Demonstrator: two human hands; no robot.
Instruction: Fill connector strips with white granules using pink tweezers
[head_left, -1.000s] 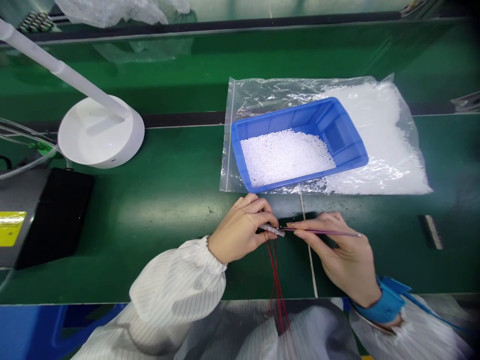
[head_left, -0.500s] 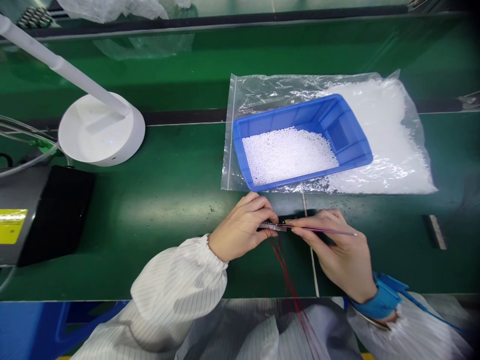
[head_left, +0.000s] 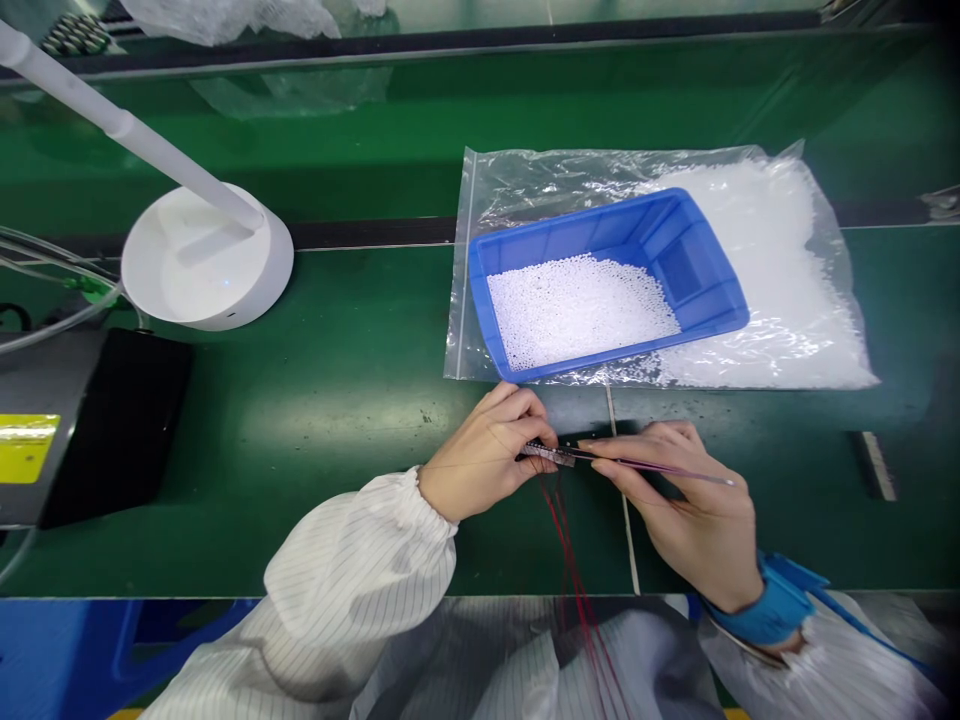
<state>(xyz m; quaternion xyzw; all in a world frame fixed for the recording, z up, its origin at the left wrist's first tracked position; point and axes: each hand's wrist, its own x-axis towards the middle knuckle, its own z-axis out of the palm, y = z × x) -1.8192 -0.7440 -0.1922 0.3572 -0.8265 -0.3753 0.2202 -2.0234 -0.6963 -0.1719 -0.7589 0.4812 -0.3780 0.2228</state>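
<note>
My left hand [head_left: 480, 458] is closed on a small, narrow strip-like part [head_left: 553, 455], pinching it between thumb and fingers just above the green bench. Several thin red wires [head_left: 571, 550] hang from around that part down towards my lap. Pink-purple tweezers [head_left: 675, 470] are gripped in my right hand [head_left: 701, 515], their tips pointing left at the strip. Whether the tips touch it or pinch anything is too small to tell. A blue wrist strap [head_left: 772, 600] circles my right wrist.
Beyond my hands, a blue bin [head_left: 686, 265] of small white beads rests on a clear zip bag [head_left: 802, 290] of white beads. A white lamp base [head_left: 210, 275] and a black-and-grey box [head_left: 112, 430] stand left. A small bar [head_left: 876, 465] lies right.
My right hand has drawn slightly right and down with the tweezers, away from the strip. The strip tilts a little more; my left hand keeps its hold. The whole view shifts slightly.
</note>
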